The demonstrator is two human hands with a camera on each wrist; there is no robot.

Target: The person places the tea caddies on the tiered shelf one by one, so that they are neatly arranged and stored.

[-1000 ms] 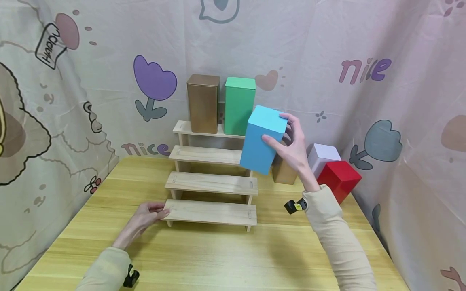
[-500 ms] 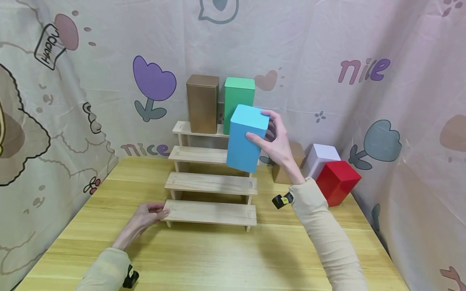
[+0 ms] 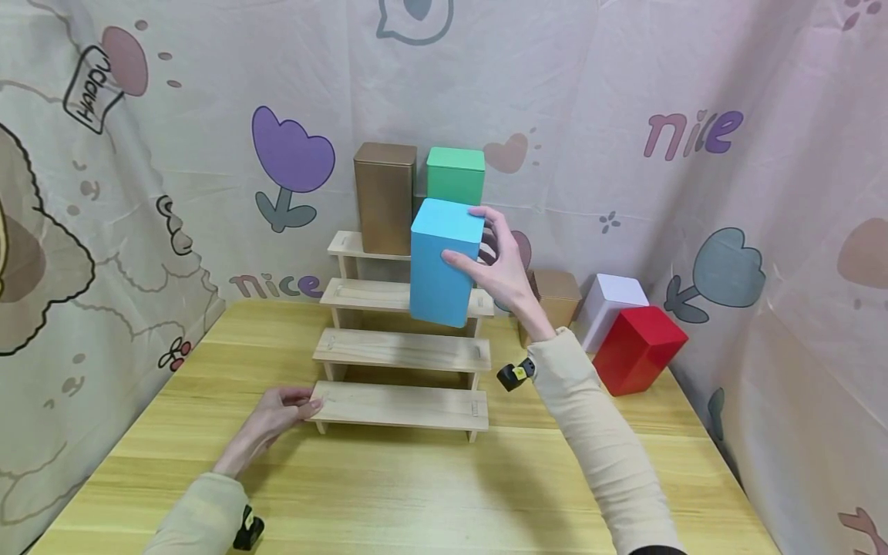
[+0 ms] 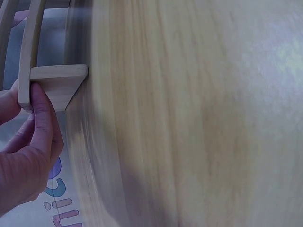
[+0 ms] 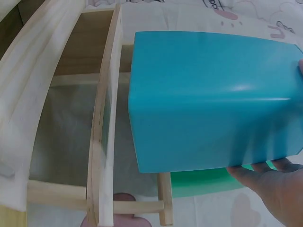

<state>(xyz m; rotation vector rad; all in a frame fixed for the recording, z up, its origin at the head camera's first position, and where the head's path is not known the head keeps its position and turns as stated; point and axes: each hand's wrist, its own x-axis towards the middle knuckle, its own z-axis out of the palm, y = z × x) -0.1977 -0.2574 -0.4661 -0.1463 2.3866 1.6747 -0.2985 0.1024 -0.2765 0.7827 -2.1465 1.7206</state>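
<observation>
A blue box [image 3: 438, 266] hangs in the air in front of the upper steps of a wooden tiered stand [image 3: 402, 351]. My right hand [image 3: 505, 266] grips it from the right, thumb on the front face and fingers at the far side. In the right wrist view the blue box [image 5: 208, 99] lies close to a step's edge, apart from it as far as I can tell. My left hand [image 3: 280, 412] pinches the left end of the lowest step; the left wrist view shows the thumb and fingers around the board end [image 4: 26, 90].
On the top step stand a brown box [image 3: 385, 200] and a green box [image 3: 455, 176], the green one partly hidden by the blue box. Right of the stand, a tan box [image 3: 555, 297], a white box [image 3: 610, 304] and a red box [image 3: 640, 351] stand on the wooden table [image 3: 388, 493].
My right hand has carried the blue box leftward, from the stand's right side to in front of its upper steps, and the box has become more upright. My left hand has stayed in place.
</observation>
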